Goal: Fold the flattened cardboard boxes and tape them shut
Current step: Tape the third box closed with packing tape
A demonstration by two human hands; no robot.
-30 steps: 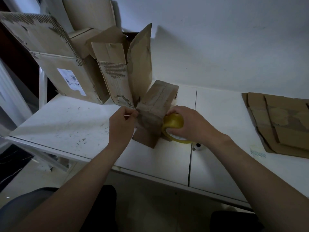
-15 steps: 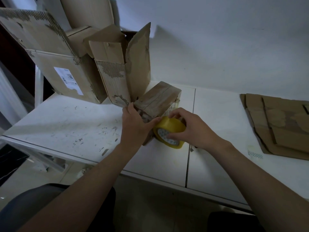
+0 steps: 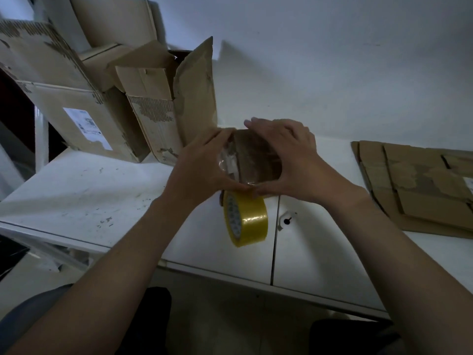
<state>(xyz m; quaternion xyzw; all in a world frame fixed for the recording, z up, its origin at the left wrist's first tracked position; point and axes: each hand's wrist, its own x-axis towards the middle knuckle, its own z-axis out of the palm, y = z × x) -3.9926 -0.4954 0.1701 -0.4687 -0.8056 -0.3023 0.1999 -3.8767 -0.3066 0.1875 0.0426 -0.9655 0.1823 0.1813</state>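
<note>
I grip the small cardboard box (image 3: 256,157) at the middle of the desk (image 3: 89,201): my left hand (image 3: 202,165) curled round its taped end, my right hand (image 3: 291,160) clamped on the other, fingers over the top, thumb beneath. The yellow tape roll (image 3: 247,220) stands on edge just nearer the front edge. Flattened boxes (image 3: 414,185) lie at the right edge, open boxes (image 3: 153,111) at the back left corner.

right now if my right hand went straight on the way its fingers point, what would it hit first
Your right hand points up-left across the small box it grips; beyond it, probably the tall torn cardboard flap, though depth is unclear.
</note>
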